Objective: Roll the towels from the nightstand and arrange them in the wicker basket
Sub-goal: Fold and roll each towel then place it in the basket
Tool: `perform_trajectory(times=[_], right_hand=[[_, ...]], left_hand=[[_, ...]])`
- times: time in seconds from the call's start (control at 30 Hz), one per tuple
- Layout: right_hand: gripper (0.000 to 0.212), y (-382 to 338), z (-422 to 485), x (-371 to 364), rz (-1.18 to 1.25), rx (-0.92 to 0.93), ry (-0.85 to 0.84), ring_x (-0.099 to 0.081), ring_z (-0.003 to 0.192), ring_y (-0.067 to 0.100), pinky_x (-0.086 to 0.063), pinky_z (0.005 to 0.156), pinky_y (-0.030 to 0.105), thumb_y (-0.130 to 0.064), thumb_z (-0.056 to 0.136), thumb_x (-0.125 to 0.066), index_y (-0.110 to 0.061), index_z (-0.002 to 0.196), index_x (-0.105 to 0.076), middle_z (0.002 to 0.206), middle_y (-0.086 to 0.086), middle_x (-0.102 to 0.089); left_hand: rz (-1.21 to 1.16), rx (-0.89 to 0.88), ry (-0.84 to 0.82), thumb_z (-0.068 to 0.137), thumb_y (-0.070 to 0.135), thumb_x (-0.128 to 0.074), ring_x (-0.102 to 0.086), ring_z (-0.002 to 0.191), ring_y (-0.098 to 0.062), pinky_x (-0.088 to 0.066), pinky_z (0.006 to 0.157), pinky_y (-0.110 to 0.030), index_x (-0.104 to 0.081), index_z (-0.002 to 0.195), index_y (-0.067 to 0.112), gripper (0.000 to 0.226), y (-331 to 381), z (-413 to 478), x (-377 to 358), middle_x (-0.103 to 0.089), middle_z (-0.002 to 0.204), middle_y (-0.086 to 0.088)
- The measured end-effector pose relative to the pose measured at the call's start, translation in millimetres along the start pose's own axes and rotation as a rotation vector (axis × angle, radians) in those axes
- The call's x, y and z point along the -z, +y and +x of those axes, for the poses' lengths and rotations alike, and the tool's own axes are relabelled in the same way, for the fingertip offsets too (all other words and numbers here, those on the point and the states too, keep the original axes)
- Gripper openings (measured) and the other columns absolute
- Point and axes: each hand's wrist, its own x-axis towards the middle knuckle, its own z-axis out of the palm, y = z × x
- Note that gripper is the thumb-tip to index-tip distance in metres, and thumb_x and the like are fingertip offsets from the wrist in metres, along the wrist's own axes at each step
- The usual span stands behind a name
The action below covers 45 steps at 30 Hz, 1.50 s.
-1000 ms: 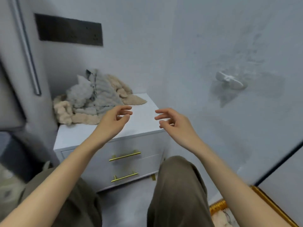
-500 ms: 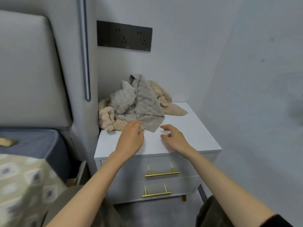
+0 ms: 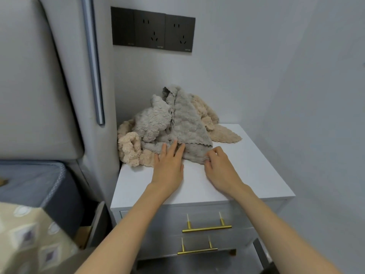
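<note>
A crumpled heap of towels (image 3: 169,125) sits toward 11 o'clock on the top of a white nightstand (image 3: 246,175), pushed against the wall. A fluffy grey towel (image 3: 185,123) with a scalloped hem lies uppermost. The beige towels (image 3: 223,135) beneath it spill out at the heap's 3 o'clock and 8 o'clock. At the heap's 6 o'clock, the person's left hand (image 3: 168,169) lies flat with straight, slightly spread fingers on the grey towel's near edge. The right hand (image 3: 219,169), at 5 o'clock, curls its fingers and pinches that towel's hem. Two brass bar handles (image 3: 206,228) cross the drawers below. A dark socket panel (image 3: 153,29) hangs on the pale wall at 12 o'clock; its small markings are too small to read. A grey padded headboard (image 3: 29,86) and a bed (image 3: 29,186) fill the 9 o'clock side.
</note>
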Motion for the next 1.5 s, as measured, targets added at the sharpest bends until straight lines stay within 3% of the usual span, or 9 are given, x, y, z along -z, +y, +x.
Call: perform_trajectory(times=[0.3, 0.5, 0.7, 0.83, 0.97, 1.13, 1.23, 1.4, 1.5], right_hand=[[0.02, 40, -33, 76, -0.074, -0.268, 0.153, -0.037, 0.06, 0.017, -0.023, 0.051, 0.032, -0.016, 0.094, -0.04, -0.014, 0.075, -0.033, 0.075, 0.004, -0.042], [0.027, 69, -64, 104, -0.264, -0.491, 0.11, -0.046, 0.063, 0.026, -0.029, 0.052, 0.031, -0.021, 0.09, -0.037, -0.008, 0.069, -0.046, 0.068, 0.005, -0.05], [0.039, 68, -72, 115, -0.297, -0.56, 0.121, -0.051, 0.069, 0.024, -0.037, 0.057, 0.028, -0.033, 0.09, -0.038, -0.011, 0.063, -0.056, 0.069, 0.002, -0.058], [0.016, 69, -59, 101, -0.182, -0.338, 0.086, -0.043, 0.1, 0.025, -0.042, 0.079, 0.036, -0.024, 0.088, -0.05, -0.019, 0.096, -0.063, 0.11, 0.001, -0.06], [0.051, 69, -46, 80, -0.189, -0.218, -0.09, -0.033, 0.119, 0.025, -0.034, 0.094, 0.037, -0.025, 0.088, -0.052, -0.033, 0.138, -0.044, 0.143, -0.01, -0.043], [0.025, 71, -32, 72, -0.173, -0.217, 0.052, -0.05, 0.106, 0.024, -0.028, 0.081, 0.035, -0.03, 0.099, -0.04, -0.025, 0.109, -0.062, 0.103, -0.005, -0.066], [0.021, 75, -25, 84, 0.005, -0.329, 0.243, -0.057, 0.091, 0.032, -0.031, 0.072, 0.034, -0.023, 0.1, -0.036, -0.015, 0.1, -0.056, 0.084, 0.002, -0.059], [0.026, 91, -28, 98, 0.2, -0.586, 0.381, -0.057, 0.103, 0.033, -0.034, 0.072, 0.031, -0.027, 0.102, -0.038, -0.011, 0.114, -0.054, 0.113, 0.015, -0.063], [0.038, 104, -35, 95, 0.231, -0.701, 0.2, -0.052, 0.117, 0.034, -0.038, 0.087, 0.035, -0.029, 0.101, -0.039, -0.011, 0.134, -0.042, 0.125, 0.018, -0.057]], left_hand=[[0.086, 0.085, 0.038, 0.1, 0.012, -0.037, 0.001, 0.146, -0.036, -0.012, 0.115, -0.052, -0.003, 0.152, 0.025, 0.064, 5, 3, -3, 0.001, 0.16, -0.005], [0.102, 0.14, 0.028, 0.096, 0.017, -0.045, -0.002, 0.145, -0.035, -0.011, 0.116, -0.053, -0.003, 0.152, 0.013, 0.07, 22, 0, 0, -0.004, 0.159, -0.012], [-0.147, 0.016, 0.107, 0.09, 0.003, -0.044, -0.013, 0.145, -0.029, -0.014, 0.118, -0.037, -0.01, 0.15, 0.002, 0.069, 55, -9, -2, -0.014, 0.157, -0.017], [-0.251, 0.053, 0.092, 0.095, 0.011, -0.036, -0.018, 0.142, -0.031, -0.017, 0.115, -0.04, -0.032, 0.144, 0.009, 0.05, 58, -3, 0, -0.019, 0.155, -0.017], [-0.27, 0.065, 0.059, 0.094, 0.013, -0.046, -0.023, 0.141, -0.031, -0.022, 0.112, -0.041, -0.044, 0.137, 0.011, 0.043, 53, 6, -1, -0.034, 0.148, -0.019], [-0.238, -0.017, -0.008, 0.079, -0.013, -0.048, -0.048, 0.122, -0.027, -0.036, 0.097, -0.027, -0.059, 0.127, 0.014, 0.056, 50, 2, 4, -0.053, 0.131, -0.012], [-0.191, 0.016, -0.115, 0.074, -0.011, -0.057, -0.052, 0.116, -0.023, -0.038, 0.084, -0.021, -0.061, 0.125, 0.018, 0.058, 46, -4, 15, -0.051, 0.131, -0.005], [-0.212, 0.019, -0.323, 0.076, 0.003, -0.066, -0.056, 0.075, -0.007, -0.037, 0.058, -0.011, -0.061, 0.118, 0.029, 0.05, 31, -23, 32, -0.06, 0.11, -0.001], [-0.172, 0.0, -0.225, 0.078, 0.03, -0.069, -0.059, 0.092, -0.007, -0.047, 0.076, -0.021, -0.061, 0.115, 0.036, 0.038, 28, -29, 35, -0.062, 0.116, 0.006]])
